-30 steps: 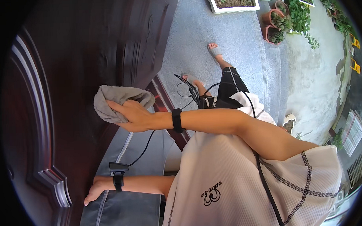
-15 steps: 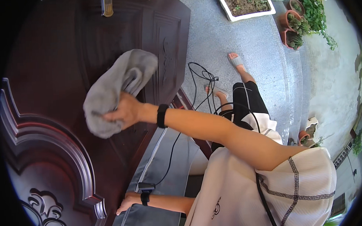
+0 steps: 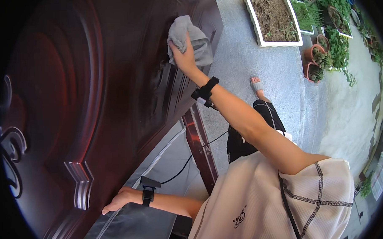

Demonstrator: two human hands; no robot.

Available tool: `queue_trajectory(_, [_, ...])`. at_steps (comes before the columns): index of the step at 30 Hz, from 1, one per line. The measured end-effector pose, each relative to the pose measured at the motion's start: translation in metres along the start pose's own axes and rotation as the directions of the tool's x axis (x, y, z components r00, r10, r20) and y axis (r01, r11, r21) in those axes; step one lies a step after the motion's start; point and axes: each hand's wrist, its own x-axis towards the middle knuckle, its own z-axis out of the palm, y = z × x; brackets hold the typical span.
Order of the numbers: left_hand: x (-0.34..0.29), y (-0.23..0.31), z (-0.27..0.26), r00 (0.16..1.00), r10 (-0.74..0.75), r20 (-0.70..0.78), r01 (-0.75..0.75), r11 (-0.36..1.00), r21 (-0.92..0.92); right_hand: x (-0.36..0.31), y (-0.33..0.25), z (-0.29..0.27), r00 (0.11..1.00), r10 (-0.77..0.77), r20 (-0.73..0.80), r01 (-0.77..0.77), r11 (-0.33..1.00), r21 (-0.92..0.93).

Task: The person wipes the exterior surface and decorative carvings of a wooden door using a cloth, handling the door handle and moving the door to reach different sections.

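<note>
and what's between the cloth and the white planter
In the head view, the edge of the dark door, then a strip of grey floor, lie between cloth and planter.

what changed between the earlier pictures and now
The right hand has moved the gray cloth up and right in the picture, away from the left hand and toward the far edge of the dark red door. Nothing was let go: the right hand still holds the cloth; the left stays at the door's edge.

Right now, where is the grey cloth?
In the head view, the grey cloth is at upper centre, held in the right hand over the dark panelled door, left of the white planter.
</note>
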Motion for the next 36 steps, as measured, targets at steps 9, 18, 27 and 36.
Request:
queue_trajectory(9, [-0.013,0.010,0.013,0.998,-0.024,0.058,0.034,0.983,-0.179,-0.181,0.083,0.012,0.915,0.333,-0.228,-0.327,0.943,0.065])
queue_trajectory(18, [-0.013,-0.002,0.000,0.979,-0.099,0.179,0.130,0.977,-0.171,-0.246,0.079,0.012,0.906,0.382,-0.179,-0.412,0.893,-0.179])
queue_trajectory(27, [-0.017,0.008,0.016,0.998,-0.061,0.002,0.061,0.996,-0.066,0.140,0.027,-0.057,0.977,-0.211,-0.031,0.200,0.958,-0.206])
queue_trajectory(36, [-0.015,0.019,0.024,0.998,0.007,-0.068,-0.012,0.997,-0.071,-0.124,0.036,0.023,0.993,0.087,-0.077,-0.099,0.980,-0.171])
